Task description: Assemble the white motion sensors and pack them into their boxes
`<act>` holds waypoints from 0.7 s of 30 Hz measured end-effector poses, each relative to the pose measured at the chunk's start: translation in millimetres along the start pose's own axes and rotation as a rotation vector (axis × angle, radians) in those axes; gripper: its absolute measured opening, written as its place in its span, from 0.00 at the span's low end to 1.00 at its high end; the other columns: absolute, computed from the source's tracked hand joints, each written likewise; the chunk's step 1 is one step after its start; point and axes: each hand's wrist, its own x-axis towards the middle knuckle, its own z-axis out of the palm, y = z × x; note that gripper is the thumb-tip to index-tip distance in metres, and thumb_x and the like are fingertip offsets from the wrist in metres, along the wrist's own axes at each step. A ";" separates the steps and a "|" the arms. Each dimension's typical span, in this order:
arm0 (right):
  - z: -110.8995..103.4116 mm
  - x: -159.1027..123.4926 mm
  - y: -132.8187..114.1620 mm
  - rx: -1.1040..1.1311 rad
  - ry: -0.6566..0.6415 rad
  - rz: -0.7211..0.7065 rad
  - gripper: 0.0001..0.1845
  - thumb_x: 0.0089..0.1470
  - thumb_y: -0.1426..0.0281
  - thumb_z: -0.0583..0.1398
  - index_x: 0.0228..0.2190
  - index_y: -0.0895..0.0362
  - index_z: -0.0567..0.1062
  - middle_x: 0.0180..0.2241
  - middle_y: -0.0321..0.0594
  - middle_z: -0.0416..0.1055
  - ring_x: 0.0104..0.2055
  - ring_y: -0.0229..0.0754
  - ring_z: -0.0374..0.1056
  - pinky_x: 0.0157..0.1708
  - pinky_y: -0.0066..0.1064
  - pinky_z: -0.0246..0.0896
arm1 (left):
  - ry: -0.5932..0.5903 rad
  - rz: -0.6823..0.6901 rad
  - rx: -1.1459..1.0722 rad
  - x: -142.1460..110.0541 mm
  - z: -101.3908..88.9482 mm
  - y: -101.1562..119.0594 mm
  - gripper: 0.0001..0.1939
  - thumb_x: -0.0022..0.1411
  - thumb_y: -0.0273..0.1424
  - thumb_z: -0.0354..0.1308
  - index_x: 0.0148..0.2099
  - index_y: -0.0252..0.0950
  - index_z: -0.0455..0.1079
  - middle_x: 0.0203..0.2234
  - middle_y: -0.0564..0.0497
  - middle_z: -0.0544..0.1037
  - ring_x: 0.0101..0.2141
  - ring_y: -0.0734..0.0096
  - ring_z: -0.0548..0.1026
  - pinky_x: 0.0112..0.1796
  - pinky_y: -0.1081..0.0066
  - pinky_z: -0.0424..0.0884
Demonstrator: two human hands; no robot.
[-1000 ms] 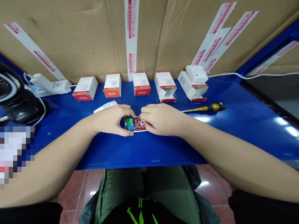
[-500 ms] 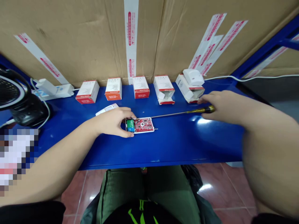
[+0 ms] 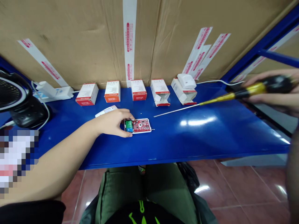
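I have the left hand curled over the left end of a white case, gripping it with the thumb on the near side and fingers on the far side; that hand hides the end itself. The case lies open side up on the blue surface, toward its near edge, showing a red board and a green battery. A thin part sticks out at its right end; I can't make out what it is.

The right hand is blurred and cut off by the right border of my view. Its fingers are closed around the screwdriver; I can't tell each finger's place. The tip points left, near the case's far right corner, and I can't tell whether it touches the surface. A speck beyond the case is too small to name.

A white cover sits behind the left hand, partly hidden by it. Five boxes line the far edge; the two rightmost gape open, and a white unit rests on the last. At the far left corner stand a black fan, cut off by my view, and a power strip. Pixelation masks something by the near left corner.
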 end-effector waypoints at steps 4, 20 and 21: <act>29.6 5.2 -45.3 0.715 0.040 -0.206 0.26 0.42 0.45 0.71 0.32 0.54 0.86 0.41 0.50 0.86 0.40 0.48 0.79 0.30 0.47 0.51 | 0.013 0.018 -0.014 -1.3 2.8 -3.0 0.26 0.57 0.44 0.73 0.53 0.33 0.80 0.39 0.48 0.78 0.34 0.66 0.77 0.40 0.66 0.76; 123.8 27.9 -211.7 1.595 -0.091 -0.172 0.29 0.56 0.40 0.69 0.34 0.48 0.66 0.20 0.22 0.49 0.16 0.29 0.36 0.15 0.29 0.25 | 0.152 0.329 -0.065 5.1 27.5 -10.5 0.28 0.69 0.39 0.68 0.67 0.36 0.73 0.59 0.36 0.76 0.58 0.49 0.79 0.61 0.50 0.78; 129.4 28.6 -212.3 1.601 -0.108 -0.202 0.31 0.53 0.37 0.70 0.34 0.47 0.66 0.20 0.22 0.50 0.16 0.30 0.35 0.14 0.29 0.24 | 0.153 0.331 -0.069 5.1 28.1 -11.2 0.27 0.69 0.39 0.67 0.66 0.36 0.74 0.59 0.36 0.76 0.58 0.49 0.79 0.60 0.50 0.78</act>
